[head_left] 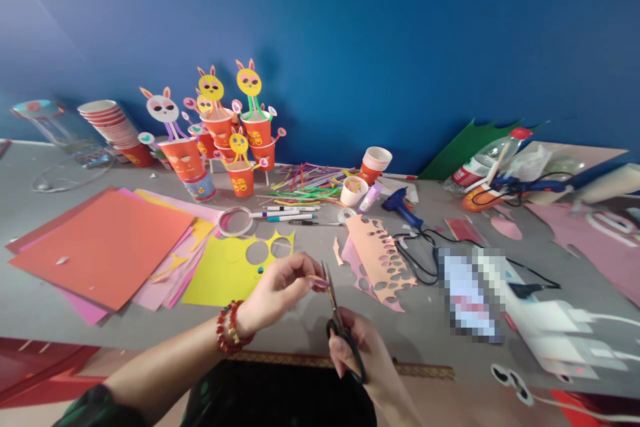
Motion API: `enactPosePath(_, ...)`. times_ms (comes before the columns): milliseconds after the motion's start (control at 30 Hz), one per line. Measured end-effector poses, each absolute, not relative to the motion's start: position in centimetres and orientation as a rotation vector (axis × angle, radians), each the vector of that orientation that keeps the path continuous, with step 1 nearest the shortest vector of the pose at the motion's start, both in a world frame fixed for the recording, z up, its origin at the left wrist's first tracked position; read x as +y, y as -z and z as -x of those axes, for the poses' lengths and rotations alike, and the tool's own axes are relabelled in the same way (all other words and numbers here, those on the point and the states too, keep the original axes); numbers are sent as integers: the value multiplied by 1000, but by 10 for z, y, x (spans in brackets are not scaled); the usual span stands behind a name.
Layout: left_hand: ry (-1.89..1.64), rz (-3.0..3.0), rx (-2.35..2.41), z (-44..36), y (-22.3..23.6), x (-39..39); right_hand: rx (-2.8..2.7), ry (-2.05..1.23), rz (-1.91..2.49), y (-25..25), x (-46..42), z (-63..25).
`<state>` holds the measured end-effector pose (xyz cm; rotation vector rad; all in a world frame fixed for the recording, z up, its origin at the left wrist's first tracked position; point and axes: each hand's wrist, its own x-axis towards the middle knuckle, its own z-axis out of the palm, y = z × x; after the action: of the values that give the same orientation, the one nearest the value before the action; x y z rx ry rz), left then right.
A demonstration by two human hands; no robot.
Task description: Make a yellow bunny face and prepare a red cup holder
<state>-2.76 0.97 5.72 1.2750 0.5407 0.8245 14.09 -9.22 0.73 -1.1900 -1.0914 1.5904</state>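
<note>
Above the bench point(425, 323), toward its near edge, I see my left hand point(283, 283) pinching a cutout point(320, 283), right hand point(363, 340) curled round scissors point(335, 312); the cutout seems light, easily creased, best held by its rim.

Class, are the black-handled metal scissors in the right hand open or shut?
Slightly open: the scissors show two separate blade tips, with a narrow gap between.

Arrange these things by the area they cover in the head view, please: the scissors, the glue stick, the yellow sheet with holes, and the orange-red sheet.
1. Orange-red sheet
2. Yellow sheet
3. Scissors
4. Glue stick
</note>
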Motion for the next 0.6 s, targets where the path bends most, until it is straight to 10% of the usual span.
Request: enactPosePath(600,-728,-1468,557,29,-57,10,-1039,-1162,1261,-19,-89,-148)
